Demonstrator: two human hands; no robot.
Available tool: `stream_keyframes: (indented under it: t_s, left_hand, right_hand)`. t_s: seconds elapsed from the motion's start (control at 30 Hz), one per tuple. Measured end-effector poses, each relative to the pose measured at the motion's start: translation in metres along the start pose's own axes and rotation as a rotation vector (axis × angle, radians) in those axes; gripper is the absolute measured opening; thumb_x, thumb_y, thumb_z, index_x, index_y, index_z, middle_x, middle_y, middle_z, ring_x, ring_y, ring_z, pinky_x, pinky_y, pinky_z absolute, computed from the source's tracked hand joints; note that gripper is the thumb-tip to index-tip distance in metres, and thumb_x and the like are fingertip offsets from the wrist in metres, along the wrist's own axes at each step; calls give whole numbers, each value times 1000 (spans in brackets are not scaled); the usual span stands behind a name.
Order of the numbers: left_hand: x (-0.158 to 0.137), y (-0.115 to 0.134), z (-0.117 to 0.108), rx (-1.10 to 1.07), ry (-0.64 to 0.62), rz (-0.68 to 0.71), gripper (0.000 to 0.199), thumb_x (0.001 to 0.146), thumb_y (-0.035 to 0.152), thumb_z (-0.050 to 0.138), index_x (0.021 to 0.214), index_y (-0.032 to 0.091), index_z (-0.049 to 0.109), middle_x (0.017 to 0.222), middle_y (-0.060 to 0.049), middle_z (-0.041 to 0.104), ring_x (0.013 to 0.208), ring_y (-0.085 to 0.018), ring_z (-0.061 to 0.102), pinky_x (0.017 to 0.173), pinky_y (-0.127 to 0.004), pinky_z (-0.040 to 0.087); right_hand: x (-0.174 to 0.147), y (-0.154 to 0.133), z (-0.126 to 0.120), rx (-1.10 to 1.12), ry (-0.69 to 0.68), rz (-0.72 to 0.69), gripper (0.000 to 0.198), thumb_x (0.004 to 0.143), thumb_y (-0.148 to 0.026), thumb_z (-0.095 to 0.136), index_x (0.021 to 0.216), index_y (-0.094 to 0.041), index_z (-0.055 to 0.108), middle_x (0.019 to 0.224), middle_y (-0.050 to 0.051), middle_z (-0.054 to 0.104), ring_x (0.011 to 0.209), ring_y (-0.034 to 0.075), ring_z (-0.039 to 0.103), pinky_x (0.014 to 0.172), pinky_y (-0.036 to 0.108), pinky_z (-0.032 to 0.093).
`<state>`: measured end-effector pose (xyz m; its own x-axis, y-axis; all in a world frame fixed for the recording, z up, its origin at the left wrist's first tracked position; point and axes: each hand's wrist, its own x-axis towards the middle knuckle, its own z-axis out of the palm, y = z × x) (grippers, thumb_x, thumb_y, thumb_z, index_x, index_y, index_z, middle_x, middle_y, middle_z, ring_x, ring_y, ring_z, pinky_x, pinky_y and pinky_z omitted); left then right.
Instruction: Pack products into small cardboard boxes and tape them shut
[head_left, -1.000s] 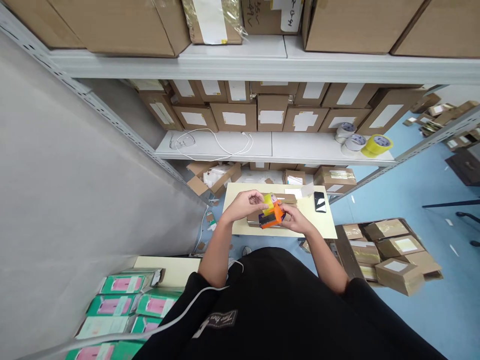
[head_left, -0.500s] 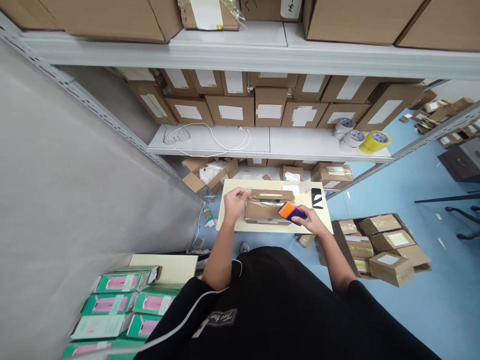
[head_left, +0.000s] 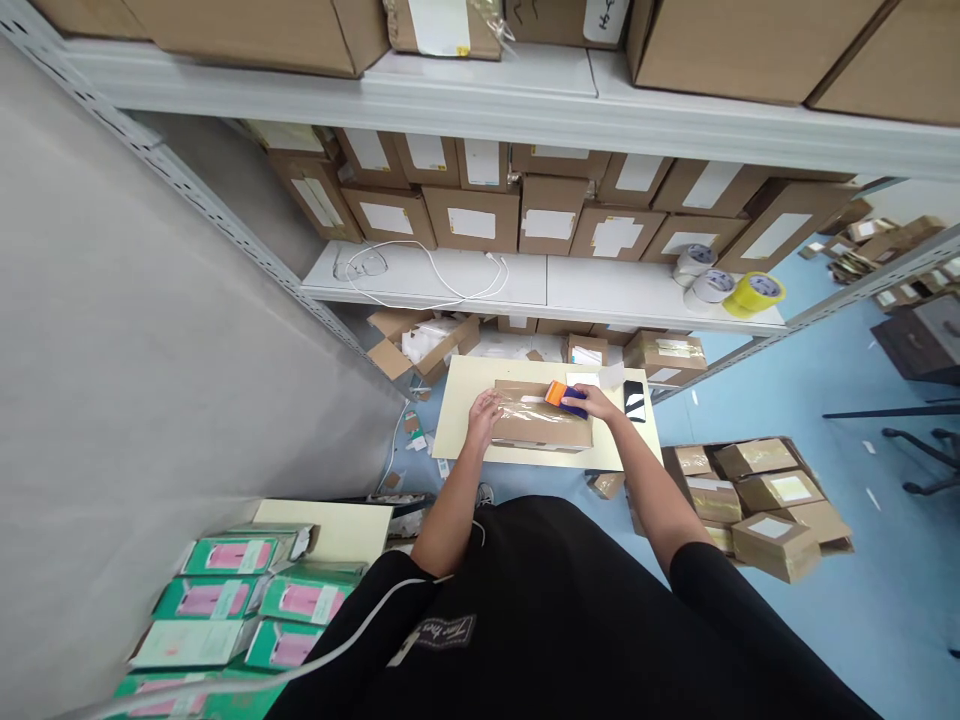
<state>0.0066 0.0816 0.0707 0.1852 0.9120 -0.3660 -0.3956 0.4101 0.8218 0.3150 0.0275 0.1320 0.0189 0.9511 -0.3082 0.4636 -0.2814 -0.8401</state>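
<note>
A cardboard box (head_left: 544, 432) lies lengthwise on the small cream table (head_left: 459, 440), its top flaps folded down. Clear shiny tape (head_left: 514, 408) runs along the top. My left hand (head_left: 485, 412) is at the box's left end, fingers curled against its upper edge. In my right hand (head_left: 592, 402), an orange and dark-blue tape dispenser (head_left: 564, 397) is held over the right part of the top. Its underside and any contact with the cardboard are hidden. Just right of that hand lies a black phone (head_left: 634, 400); behind the box are white papers (head_left: 589, 380).
Shelving (head_left: 465, 285) with labelled boxes, a white cable and tape rolls (head_left: 711, 288) stands beyond the table. On the floor at right is a large carton (head_left: 679, 490) of taped boxes. Green and pink packages (head_left: 225, 555) are stacked at lower left. A wall rises on the left.
The box's far flap has come down flat, closing the gap on top. My right hand has moved the dispenser away from me and slightly left; my left hand has lowered onto the box's end.
</note>
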Motion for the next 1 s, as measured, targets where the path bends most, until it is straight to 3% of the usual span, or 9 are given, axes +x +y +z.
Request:
stream_keyframes:
  t_s: [0.23,0.43,0.67,0.83,1.0]
  left_hand:
    - [15,-21,-14,-115,4,28,48,67,33,87,110,22,67,130,-12,66,129,-28,59,103,-44,53]
    - [20,-23,-26,-135,15,-2,47,64,38,93,99,19,69,107,-10,72,113,-25,67,101,-49,55]
    - [28,-6,-49,277,186,-39,45,66,54,88,82,14,73,77,-6,71,78,-17,68,83,-37,58]
    - [38,-8,-52,361,244,-92,36,71,49,83,70,16,69,62,-2,66,66,-15,63,71,-29,53]
    - [44,-25,-45,394,297,-193,30,73,40,82,64,17,64,56,0,60,61,-15,61,70,-31,53]
  right_hand:
    - [10,-3,-2,-140,-18,-46,59,68,-79,72,69,-22,57,69,-3,56,68,17,50,64,27,36]
    - [0,-8,6,-297,-29,-49,60,72,-81,70,70,-21,63,69,0,63,68,18,55,63,28,38]
    - [10,-14,30,-630,-86,-3,59,83,-79,63,81,-21,75,86,7,77,89,25,68,77,29,45]
    - [20,-28,37,-745,-128,86,64,83,-82,62,90,-21,79,98,11,80,95,27,71,77,28,44]
    - [24,-40,45,-783,-153,162,70,76,-84,69,102,-19,81,110,14,80,105,30,72,80,29,48]
